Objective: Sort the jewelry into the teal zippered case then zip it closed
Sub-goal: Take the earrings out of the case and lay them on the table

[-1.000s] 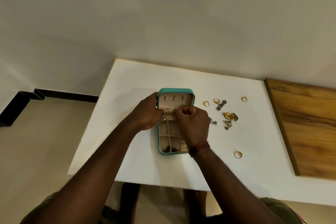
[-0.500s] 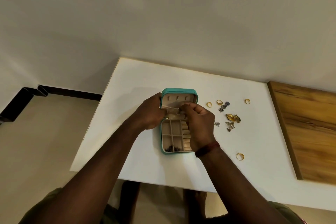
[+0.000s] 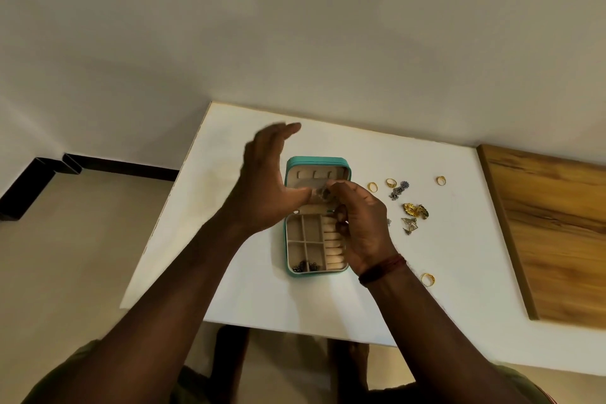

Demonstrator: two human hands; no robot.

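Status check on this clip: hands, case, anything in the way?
Left hand open, fingers straight. Right hand pinches small jewelry piece over open teal case. Loose jewelry right of case, nothing blocking.

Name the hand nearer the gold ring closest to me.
Right. The right hand is over the teal case's right edge, the gold ring just beyond its wrist; the left hand is raised left of the case.

A white table (image 3: 475, 239) stands against a pale wall (image 3: 295, 26), a wooden board (image 3: 557, 239) along its right side.
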